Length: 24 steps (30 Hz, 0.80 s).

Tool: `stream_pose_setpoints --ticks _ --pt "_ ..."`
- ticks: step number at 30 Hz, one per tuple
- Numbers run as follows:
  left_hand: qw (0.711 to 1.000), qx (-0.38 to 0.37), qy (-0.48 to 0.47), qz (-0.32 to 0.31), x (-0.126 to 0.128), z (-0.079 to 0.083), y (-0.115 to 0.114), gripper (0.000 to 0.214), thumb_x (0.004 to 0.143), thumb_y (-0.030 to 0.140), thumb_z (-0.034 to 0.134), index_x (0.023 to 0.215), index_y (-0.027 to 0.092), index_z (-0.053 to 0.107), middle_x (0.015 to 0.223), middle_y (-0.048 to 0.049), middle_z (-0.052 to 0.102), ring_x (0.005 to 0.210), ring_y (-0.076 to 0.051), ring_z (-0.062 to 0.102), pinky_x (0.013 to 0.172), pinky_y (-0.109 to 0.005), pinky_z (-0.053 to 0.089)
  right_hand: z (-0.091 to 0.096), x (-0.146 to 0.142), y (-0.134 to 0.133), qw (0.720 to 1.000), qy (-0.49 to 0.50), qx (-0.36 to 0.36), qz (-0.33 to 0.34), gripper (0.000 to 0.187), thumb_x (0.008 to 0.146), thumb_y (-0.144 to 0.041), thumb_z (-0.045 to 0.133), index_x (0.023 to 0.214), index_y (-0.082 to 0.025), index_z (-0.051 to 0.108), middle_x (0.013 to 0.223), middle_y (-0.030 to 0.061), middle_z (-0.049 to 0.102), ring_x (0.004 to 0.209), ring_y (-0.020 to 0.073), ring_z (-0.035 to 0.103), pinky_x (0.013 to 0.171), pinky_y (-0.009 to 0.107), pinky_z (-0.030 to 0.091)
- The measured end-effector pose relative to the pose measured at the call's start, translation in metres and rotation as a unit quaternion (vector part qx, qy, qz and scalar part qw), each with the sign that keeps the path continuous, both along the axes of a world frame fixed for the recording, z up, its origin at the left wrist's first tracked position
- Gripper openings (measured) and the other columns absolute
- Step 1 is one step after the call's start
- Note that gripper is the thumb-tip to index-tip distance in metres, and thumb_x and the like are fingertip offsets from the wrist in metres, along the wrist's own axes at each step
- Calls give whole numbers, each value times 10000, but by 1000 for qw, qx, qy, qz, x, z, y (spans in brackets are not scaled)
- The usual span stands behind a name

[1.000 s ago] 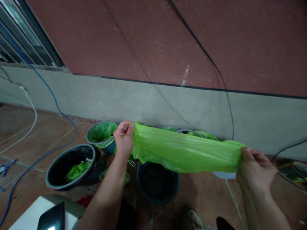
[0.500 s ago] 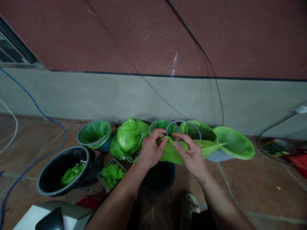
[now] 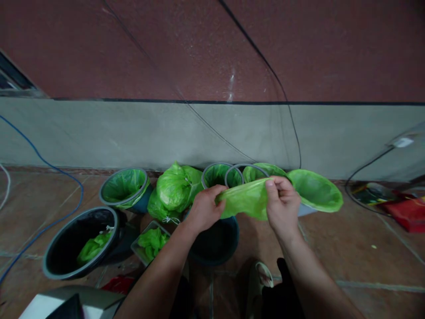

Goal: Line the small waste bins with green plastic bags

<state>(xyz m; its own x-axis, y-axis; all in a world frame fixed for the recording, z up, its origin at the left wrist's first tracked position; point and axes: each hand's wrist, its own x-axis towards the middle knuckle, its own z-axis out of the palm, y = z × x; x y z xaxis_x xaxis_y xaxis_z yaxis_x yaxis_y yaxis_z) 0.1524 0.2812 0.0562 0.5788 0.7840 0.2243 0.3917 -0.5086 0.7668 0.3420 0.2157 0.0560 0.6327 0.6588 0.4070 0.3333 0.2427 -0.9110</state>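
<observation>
A thin green plastic bag (image 3: 245, 200) is stretched between my two hands above a dark blue bin (image 3: 215, 243) that has no liner. My left hand (image 3: 206, 209) pinches the bag's left edge. My right hand (image 3: 282, 204) grips its right edge with fingers curled over the top. Both hands are closed on the bag.
Several bins lined with green bags stand along the wall: one at the left (image 3: 125, 188), two behind my hands (image 3: 215, 173), one at the right (image 3: 315, 190). A tied full green bag (image 3: 174, 188), a large black bin (image 3: 78, 243), a tray of bags (image 3: 151, 239), floor cables.
A second ago the bag was pulled out long between widely spread hands. The hands have come together and now hold a short bunched span; my right hand has shifted slightly right.
</observation>
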Motion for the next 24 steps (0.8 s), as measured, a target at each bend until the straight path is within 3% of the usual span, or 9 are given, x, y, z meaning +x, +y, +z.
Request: stream_pose_setpoints --ticks 3,6,13,19,24 --pt "998 13 54 21 -7 -3 6 312 786 116 546 1035 242 685 949 -21 727 877 -203 655 839 -300 490 4 19 -2 994 -18 43 -102 311 856 -487 615 834 -178 593 702 -24 562 639 116 516 619 249 415" --pt "994 27 91 46 -15 -7 14 332 757 97 551 1009 250 705 946 -24 729 883 -213 649 856 -309 486 6 36 -4 984 -26 76 -160 288 851 -463 615 834 -177 588 733 -15 560 670 123 519 653 264 424" --pt "987 64 124 77 -34 -10 29 304 805 124 516 980 225 743 965 -60 746 865 -228 665 842 -329 492 5 78 -8 958 -14 148 -247 163 808 -311 619 773 -156 579 722 -10 549 673 113 484 676 263 402" --pt "987 60 105 103 -42 -8 35 258 765 139 578 918 248 755 933 -32 759 845 -216 672 820 -314 504 3 97 -8 937 -20 164 -309 163 780 -310 607 754 -155 567 731 -3 538 695 120 488 694 276 402" --pt "997 2 51 60 -45 0 35 155 808 223 579 830 214 732 811 -16 726 747 -176 628 726 -280 474 5 104 -9 922 -16 179 -342 134 752 -292 585 718 -176 526 721 -11 494 685 114 468 682 285 393"
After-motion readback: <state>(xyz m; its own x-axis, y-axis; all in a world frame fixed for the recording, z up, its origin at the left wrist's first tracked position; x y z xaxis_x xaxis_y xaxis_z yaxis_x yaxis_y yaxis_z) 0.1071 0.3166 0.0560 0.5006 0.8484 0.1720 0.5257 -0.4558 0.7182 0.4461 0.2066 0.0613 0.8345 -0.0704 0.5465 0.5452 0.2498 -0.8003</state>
